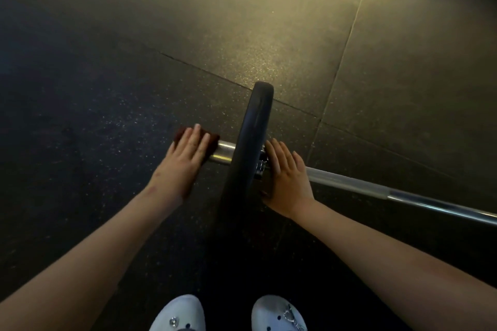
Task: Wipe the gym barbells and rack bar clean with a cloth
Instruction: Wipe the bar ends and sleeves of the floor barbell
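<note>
Maroon cloth [213,139] being pressed onto barbell sleeve [225,150] by left hand [185,154], grip spread flat, right hand [286,174] being rested beside weight plate [247,142], grip likewise spread.

L of plate [250,142]: cloth [213,141] on barbell sleeve [224,150]; shaft [376,188] to R.

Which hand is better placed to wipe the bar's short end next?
Left, probably: the left hand presses the cloth on the bar end; the right hand is bare, beyond the plate.
</note>
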